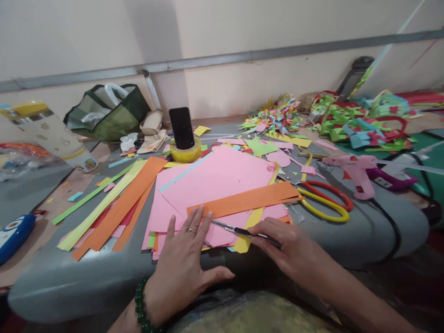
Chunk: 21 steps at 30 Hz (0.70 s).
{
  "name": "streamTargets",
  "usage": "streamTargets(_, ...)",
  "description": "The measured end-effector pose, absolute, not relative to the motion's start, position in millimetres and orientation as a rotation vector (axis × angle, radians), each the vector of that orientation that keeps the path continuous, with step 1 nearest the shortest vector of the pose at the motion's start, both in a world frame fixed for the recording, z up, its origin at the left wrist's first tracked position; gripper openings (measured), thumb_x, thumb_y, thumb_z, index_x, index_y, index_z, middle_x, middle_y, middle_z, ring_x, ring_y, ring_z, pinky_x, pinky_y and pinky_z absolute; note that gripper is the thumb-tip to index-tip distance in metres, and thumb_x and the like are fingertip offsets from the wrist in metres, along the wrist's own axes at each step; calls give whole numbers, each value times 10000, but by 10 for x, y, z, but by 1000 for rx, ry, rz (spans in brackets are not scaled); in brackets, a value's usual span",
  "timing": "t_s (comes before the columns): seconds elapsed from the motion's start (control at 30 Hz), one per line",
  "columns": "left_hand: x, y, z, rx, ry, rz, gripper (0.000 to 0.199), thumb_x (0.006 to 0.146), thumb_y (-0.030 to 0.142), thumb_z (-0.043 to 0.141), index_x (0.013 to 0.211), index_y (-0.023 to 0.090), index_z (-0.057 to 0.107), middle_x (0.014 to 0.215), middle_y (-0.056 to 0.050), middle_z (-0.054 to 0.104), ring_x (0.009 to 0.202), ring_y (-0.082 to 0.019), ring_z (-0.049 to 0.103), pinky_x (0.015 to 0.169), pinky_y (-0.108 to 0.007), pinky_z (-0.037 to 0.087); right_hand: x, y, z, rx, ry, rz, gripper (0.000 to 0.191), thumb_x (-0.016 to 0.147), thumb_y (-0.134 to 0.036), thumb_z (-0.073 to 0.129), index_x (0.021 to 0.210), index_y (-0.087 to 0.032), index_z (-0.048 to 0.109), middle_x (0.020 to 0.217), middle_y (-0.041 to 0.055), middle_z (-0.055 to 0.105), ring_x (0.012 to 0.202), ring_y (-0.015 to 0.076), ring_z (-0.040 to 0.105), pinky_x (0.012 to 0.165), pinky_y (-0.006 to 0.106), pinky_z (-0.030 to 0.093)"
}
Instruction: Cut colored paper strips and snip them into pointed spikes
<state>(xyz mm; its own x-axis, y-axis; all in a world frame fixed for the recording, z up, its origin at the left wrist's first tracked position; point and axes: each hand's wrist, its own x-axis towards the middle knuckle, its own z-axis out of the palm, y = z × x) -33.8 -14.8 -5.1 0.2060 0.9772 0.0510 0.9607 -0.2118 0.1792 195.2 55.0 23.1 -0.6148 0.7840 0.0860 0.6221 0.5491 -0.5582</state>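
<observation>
My left hand (185,254) lies flat with fingers spread, its fingertips pressing the left end of an orange paper strip (243,201). Beneath the strip is a stack of pink paper sheets (215,173). Closed around a craft knife (239,231), my right hand (282,243) points the blade left, with the tip close to my left fingertips at the strip's lower edge. A yellow paper piece (243,244) sticks out below the stack. Just right of the strip lie scissors (324,203) with red and yellow handles.
Orange, yellow and green strips (118,208) fan out left of the stack. A phone (181,127) leans upright in a yellow tape roll (186,151). A pink glue gun (357,173) with a cord lies right. Behind are colourful paper scraps (274,115), a green bag (107,113) and a tumbler (52,136).
</observation>
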Motion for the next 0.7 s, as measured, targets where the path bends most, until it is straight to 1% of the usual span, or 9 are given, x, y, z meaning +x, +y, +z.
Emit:
streamTargets(0.1,-368,-146,-30,2364,1885,244,943,732,782,356,1469,229,155,1522,-120,210,1392,-317,191,1089,-612,89,1920,539,228,-1152,-2462,716,150,888,-233,482,893,-206,630,837,46,649,731,168,599,650,276,439)
streamTargets(0.27,-595,-166,42,2396,1820,204,1018,707,791,387,1476,223,38,1528,-121,183,1391,-313,198,1094,-596,95,1936,549,207,-1161,-2464,729,144,898,-240,475,899,-220,618,845,31,651,757,164,600,668,276,442)
streamTargets(0.4,-701,-189,14,2452,1805,166,1030,681,810,388,1475,239,64,1523,-114,204,1384,-316,218,1091,-600,89,1936,558,189,-1147,-2466,707,146,898,-235,473,903,-218,618,840,32,645,741,162,594,652,278,438)
streamTargets(0.57,-662,-195,-51,2509,1850,191,1073,662,827,382,1477,196,83,1513,-144,226,1377,-330,232,1094,-590,66,1907,547,174,-1128,-2457,710,158,898,-228,471,917,-210,627,853,42,649,748,163,598,668,281,444)
streamTargets(0.7,-642,-186,-73,2514,1867,196,1110,638,842,386,1477,183,77,1508,-148,239,1373,-338,237,1094,-590,67,1824,526,198,-1123,-2471,733,163,899,-234,468,915,-207,628,859,48,646,769,172,598,689,289,452)
